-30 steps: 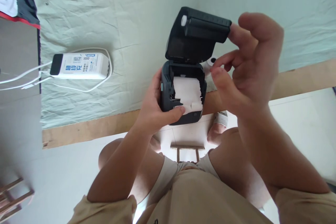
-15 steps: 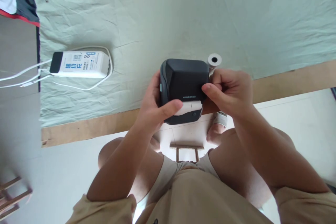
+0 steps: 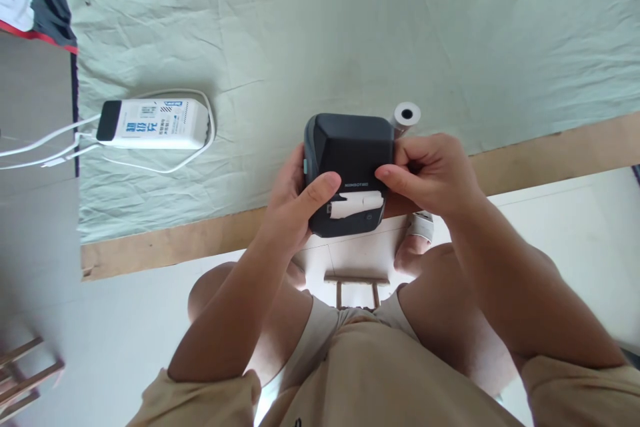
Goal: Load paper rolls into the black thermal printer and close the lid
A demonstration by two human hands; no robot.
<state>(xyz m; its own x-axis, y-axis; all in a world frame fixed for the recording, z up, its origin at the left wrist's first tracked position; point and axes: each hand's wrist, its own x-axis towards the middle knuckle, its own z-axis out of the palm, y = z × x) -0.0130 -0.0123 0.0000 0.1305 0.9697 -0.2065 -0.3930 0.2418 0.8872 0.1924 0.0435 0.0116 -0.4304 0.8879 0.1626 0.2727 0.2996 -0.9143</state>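
A small black label printer is held over the table's front edge, its lid down. A curled strip of white paper sticks out of its front slot. My left hand wraps the printer's left side, with the thumb pressed on the lid above the paper. My right hand grips the right side, thumb on the lid near the slot. A white paper roll stands on the cloth just behind the printer's right corner.
A pale green cloth covers the wooden table. A white power bank with white cables lies at the left. Dark and white fabric sits at the top left corner. My knees and a small stool are below the table edge.
The printer's lid, open a second ago with the paper roll showing inside, is now shut. My right hand came down from the lid's edge onto the printer's right side. My left thumb moved up onto the lid.
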